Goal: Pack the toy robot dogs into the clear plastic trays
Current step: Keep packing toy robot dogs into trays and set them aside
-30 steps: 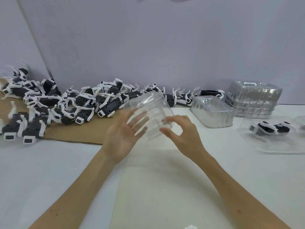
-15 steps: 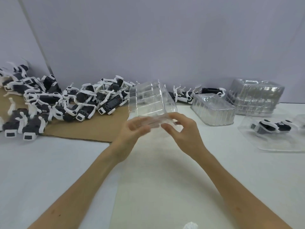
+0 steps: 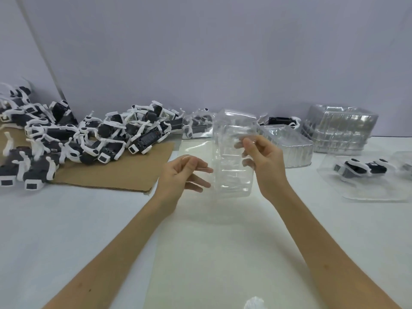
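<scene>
Clear plastic tray (image 3: 231,157): empty, upright above the table (image 3: 66,219), right hand (image 3: 265,161) gripping its right wall, left hand (image 3: 180,172) pinching its left flange. Seems light, thin, slick, easily crushed; best held by rims. Toy robot dogs (image 3: 111,134) heaped left on cardboard (image 3: 138,172).

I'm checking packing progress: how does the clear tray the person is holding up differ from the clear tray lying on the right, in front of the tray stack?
The held tray is up off the table, stood on end in the right hand; the right-side tray lies flat on the table. The held tray is empty; the right-side tray holds a toy robot dog. Both are clear moulded plastic.
</scene>
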